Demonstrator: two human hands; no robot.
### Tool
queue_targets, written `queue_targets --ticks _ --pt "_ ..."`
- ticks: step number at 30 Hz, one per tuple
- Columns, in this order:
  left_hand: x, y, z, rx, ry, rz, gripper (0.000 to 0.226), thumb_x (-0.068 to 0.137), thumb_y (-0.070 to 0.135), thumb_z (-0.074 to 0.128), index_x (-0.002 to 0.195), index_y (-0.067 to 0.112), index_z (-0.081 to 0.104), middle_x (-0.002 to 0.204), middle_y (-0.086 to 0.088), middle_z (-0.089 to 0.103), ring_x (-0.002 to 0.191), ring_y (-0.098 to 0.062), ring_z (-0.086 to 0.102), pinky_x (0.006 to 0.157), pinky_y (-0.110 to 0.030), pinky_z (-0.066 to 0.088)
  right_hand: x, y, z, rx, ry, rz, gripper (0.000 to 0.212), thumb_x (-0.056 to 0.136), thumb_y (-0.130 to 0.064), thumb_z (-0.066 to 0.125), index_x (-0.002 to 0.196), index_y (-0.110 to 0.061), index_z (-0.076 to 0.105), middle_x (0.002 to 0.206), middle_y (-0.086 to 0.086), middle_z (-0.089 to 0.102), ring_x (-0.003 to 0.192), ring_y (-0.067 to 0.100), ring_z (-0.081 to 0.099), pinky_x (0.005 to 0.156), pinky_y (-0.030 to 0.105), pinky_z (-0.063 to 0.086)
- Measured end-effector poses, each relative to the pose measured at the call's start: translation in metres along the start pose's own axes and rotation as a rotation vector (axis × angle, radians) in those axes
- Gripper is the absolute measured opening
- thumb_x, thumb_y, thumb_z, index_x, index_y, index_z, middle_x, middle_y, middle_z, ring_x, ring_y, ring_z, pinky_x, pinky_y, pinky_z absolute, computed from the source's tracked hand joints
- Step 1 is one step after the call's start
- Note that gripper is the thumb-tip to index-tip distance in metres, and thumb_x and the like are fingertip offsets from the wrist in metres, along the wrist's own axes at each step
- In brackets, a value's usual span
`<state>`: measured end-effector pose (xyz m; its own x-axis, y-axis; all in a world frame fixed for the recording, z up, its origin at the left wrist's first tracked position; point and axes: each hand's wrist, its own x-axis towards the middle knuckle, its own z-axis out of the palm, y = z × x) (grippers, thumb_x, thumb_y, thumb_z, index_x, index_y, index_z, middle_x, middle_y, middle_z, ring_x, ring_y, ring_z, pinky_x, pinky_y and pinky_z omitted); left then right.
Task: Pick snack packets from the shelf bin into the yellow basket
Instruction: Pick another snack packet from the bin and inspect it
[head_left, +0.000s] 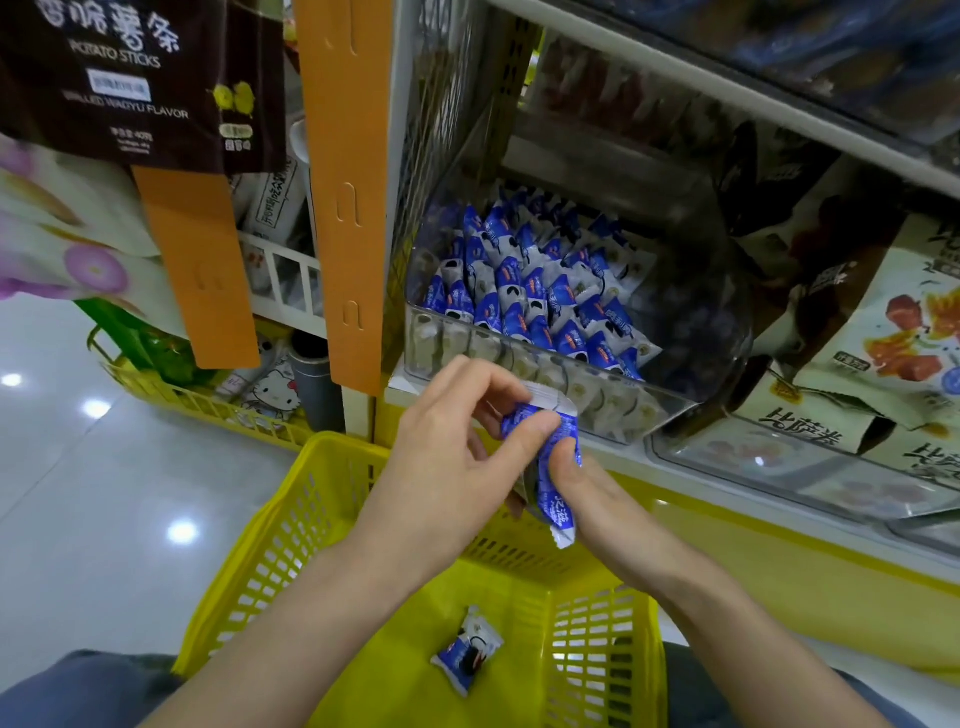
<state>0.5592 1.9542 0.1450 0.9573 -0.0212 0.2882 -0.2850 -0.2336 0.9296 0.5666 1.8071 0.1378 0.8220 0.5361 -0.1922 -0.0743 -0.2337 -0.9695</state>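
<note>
A clear plastic shelf bin (675, 410) holds several blue and white snack packets (524, 291). Just in front of its lower edge, both hands hold blue and white packets (558, 499) above the yellow basket (270, 551). My left hand (447, 462) pinches the upper end between thumb and fingers. My right hand (592, 499) grips the lower part with its thumb on top. How many packets are in the hands is unclear. One more packet (467, 649) lies on the basket floor.
Orange hanging strips (343, 208) and a dark potato-sticks bag (130, 78) hang to the left. Larger snack bags (893, 332) fill the shelf to the right. Another yellow basket (171, 400) sits on the shiny floor at left.
</note>
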Motion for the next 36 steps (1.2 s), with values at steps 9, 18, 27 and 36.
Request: queue_targets --ticks 9,18,27,36 --pt "0.001 -0.007 0.001 0.167 0.036 0.046 0.013 0.088 0.014 0.057 0.078 0.022 0.056 0.073 0.013 0.055 0.069 -0.004 0.057 0.054 -0.015 0.045 0.003 0.003 0.006 0.018 0.179 -0.018 0.041 0.079 -0.051 0.044 0.110 -0.026 0.053 0.094 -0.015 0.064 0.082 -0.006 0.061 0.070 0.009 0.046" --pt "0.011 -0.011 -0.001 -0.172 0.060 -0.246 0.014 0.089 0.015 0.056 0.076 0.014 0.062 0.073 0.004 0.064 0.071 -0.012 0.060 0.063 -0.028 0.051 0.006 0.000 0.004 0.094 0.209 -0.020 0.040 0.080 -0.039 0.050 0.115 -0.020 0.055 0.096 -0.011 0.067 0.087 0.000 0.063 0.073 0.012 0.048" --pt "0.012 -0.010 0.008 -0.210 -0.010 -0.231 0.020 0.083 0.009 0.064 0.092 0.026 0.060 0.086 0.012 0.067 0.081 -0.004 0.063 0.072 -0.021 0.053 0.003 -0.005 -0.005 -0.094 0.271 -0.037 0.053 0.072 -0.039 0.062 0.122 -0.034 0.046 0.115 -0.011 0.063 0.104 0.002 0.060 0.084 0.017 0.050" --pt "0.050 -0.003 -0.004 0.211 -0.011 0.122 0.023 0.092 0.027 0.051 0.115 0.026 0.053 0.110 0.018 0.056 0.105 0.005 0.048 0.089 -0.013 0.037 0.012 -0.056 -0.056 -0.143 0.602 -0.069 0.051 0.073 -0.029 0.068 0.120 -0.014 0.056 0.111 -0.004 0.067 0.097 0.008 0.066 0.081 0.022 0.053"
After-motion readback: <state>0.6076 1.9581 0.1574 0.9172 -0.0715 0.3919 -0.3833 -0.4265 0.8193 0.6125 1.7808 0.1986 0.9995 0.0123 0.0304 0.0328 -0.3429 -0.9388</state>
